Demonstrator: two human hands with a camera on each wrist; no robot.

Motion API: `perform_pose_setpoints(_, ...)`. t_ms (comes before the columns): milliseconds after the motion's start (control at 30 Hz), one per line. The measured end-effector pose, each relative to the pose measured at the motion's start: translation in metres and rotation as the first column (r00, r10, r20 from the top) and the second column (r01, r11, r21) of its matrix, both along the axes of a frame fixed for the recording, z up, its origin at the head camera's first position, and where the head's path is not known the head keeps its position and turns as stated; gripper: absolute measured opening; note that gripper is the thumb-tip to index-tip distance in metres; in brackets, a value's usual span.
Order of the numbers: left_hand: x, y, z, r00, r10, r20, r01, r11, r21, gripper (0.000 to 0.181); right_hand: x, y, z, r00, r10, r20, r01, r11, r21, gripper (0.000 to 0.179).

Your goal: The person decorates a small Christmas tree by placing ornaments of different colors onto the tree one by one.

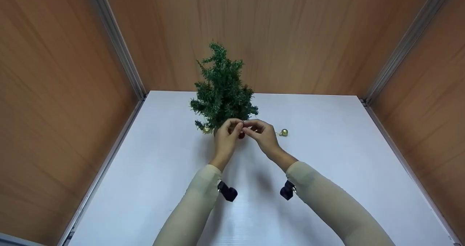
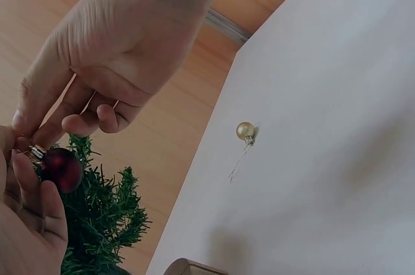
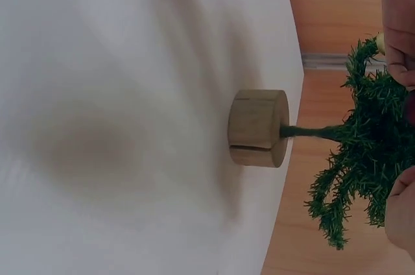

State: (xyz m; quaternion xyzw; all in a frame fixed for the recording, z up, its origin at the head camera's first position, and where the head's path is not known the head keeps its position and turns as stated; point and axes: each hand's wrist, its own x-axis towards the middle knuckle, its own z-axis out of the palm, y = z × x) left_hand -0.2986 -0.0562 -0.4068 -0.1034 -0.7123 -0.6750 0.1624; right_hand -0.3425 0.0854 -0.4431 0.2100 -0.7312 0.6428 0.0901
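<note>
A dark red Christmas bauble [image 2: 61,170] hangs in front of the small green artificial Christmas tree [image 1: 223,89]. My left hand [image 1: 226,138] and my right hand [image 1: 264,135] meet fingertip to fingertip above it, pinching the gold hanging loop near its cap. In the left wrist view the right hand [image 2: 123,48] comes in from the top and the left hand [image 2: 29,223] from the lower left. Whether the loop touches a branch is hidden by the fingers. A gold bauble [image 1: 206,129] hangs on the tree's lower left.
Another gold bauble [image 1: 284,132], its thread trailing, lies on the white table [image 1: 345,158] to the right of the tree. The tree stands on a round wooden base [image 3: 256,129]. Wood-grain panels [image 1: 290,39] enclose the table at the back and both sides.
</note>
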Motion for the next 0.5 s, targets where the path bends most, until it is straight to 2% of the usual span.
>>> perform_pose_setpoints(67, -0.002, 0.000, -0.001, 1.000, -0.013, -0.009, 0.013, 1.000, 0.014, 0.018, -0.001, -0.001, 0.000, 1.000, -0.007, 0.000, 0.007, 1.000, -0.007, 0.024)
perform_pose_setpoints(167, -0.010, -0.001, -0.010, 1.000, -0.028, -0.011, 0.028, 0.999, 0.028, 0.018, -0.001, -0.003, -0.001, 1.000, -0.006, 0.010, 0.006, 1.000, -0.016, 0.024)
perform_pose_setpoints(300, -0.020, -0.002, -0.022, 1.000, -0.012, -0.007, 0.012, 1.000, 0.010, 0.020, -0.002, -0.005, 0.001, 1.000, -0.017, 0.024, 0.017, 1.000, -0.008, 0.022)
perform_pose_setpoints(500, -0.022, -0.004, -0.024, 1.000, 0.012, 0.012, -0.011, 1.000, -0.025, 0.018, 0.007, -0.010, 0.018, 1.000, -0.020, 0.009, 0.020, 1.000, -0.024, 0.015)
